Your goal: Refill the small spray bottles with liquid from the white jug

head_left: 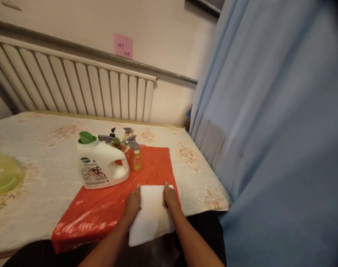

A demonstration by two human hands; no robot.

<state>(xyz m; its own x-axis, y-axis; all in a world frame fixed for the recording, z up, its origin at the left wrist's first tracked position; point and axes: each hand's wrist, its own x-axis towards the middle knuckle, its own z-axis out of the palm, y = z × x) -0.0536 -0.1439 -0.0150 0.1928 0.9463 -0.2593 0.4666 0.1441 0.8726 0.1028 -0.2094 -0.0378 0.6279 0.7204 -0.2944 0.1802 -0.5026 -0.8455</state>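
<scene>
Fingers (138,191) of the left hand (133,203) and the right hand (171,197) grasp a smooth, flat, paper-like white sheet (151,213), one at each side edge. It lies before the person, over the near part of a glossy, wrinkled red plastic sheet (157,167), its lower end reaching past the near edge of the worktop (198,180). The worktop wears a pale, slightly rumpled floral cover. On the red plastic stands an opaque white jug (102,168) with a moulded loop handle and a printed label; a curved green plastic piece (87,137) sits in its round mouth. Just beside it is a clear, rounded spray bottle (137,162) with a grey trigger head. At the left, a translucent yellow basin (3,172) is cut off by the picture's border. Soft blue curtain (258,129) folds fill the right side.

More bottles crowd behind the jug, overlapping so much that their number is unclear; one, a green bottle (116,142), has a black pump. Most finger parts beneath the white sheet are hidden, and whether it touches the red plastic cannot be told. The label's small print is too blurred to read.
</scene>
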